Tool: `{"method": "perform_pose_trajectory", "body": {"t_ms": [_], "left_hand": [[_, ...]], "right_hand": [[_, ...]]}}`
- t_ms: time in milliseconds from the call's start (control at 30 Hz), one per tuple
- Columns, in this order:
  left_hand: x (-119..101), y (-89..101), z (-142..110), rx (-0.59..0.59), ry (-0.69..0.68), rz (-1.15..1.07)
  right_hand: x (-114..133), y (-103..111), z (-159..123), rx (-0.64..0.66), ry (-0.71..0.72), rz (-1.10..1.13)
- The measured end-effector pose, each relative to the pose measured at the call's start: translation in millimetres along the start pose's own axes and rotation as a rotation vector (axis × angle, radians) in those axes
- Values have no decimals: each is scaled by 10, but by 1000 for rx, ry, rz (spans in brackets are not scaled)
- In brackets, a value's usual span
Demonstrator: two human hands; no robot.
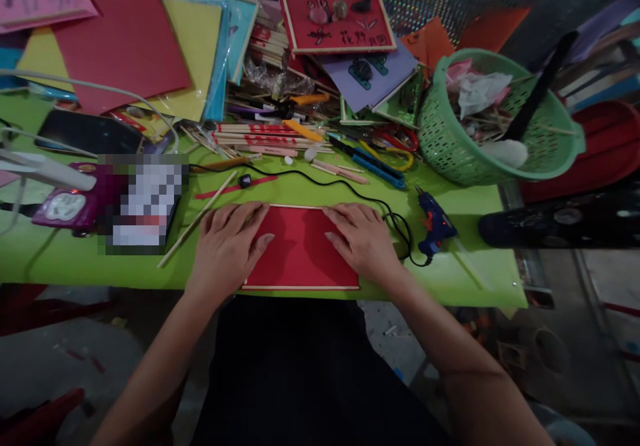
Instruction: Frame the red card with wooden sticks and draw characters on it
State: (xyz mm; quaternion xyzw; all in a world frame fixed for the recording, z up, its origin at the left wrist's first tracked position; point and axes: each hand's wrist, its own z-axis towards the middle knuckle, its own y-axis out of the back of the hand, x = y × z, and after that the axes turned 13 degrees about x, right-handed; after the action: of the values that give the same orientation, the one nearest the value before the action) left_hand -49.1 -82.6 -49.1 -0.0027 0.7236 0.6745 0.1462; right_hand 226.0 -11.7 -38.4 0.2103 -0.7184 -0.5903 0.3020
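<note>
A red card (305, 253) edged with thin pale wooden sticks lies flat on the green tabletop (210, 263) right in front of me. My left hand (227, 243) grips its left side, fingertips at the far left corner and thumb over the red surface. On the opposite side my right hand (363, 239) holds the card the same way, fingers at the far right corner. Both palms hide most of the side edges. A loose wooden stick (197, 219) rests left of my left hand. Right of my right hand stands a blue glue gun (433, 223) with a glue stick at its rear.
A green basket (435, 139) of scraps stands at back right. Behind the card lie a blue cutter (370, 163), scissors (400, 141) and bundled sticks (270, 136). A finished framed red card (335, 39) tops the pile. Left are a purple socket block (65, 206), cables and a phone (90, 131).
</note>
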Motion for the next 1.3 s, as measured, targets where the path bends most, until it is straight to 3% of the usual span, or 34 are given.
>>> {"method": "perform_pose_trajectory", "body": {"t_ms": [633, 833, 967, 1300], "left_hand": [[5, -4, 6, 6, 19, -24], [41, 12, -52, -121, 96, -103], [40, -16, -67, -114, 130, -93], [1, -24, -64, -67, 10, -17]], "right_hand": [[7, -12, -3, 56, -23, 25], [32, 20, -35, -19, -17, 10], [115, 93, 9, -35, 21, 6], [342, 127, 227, 82, 75, -7]]}}
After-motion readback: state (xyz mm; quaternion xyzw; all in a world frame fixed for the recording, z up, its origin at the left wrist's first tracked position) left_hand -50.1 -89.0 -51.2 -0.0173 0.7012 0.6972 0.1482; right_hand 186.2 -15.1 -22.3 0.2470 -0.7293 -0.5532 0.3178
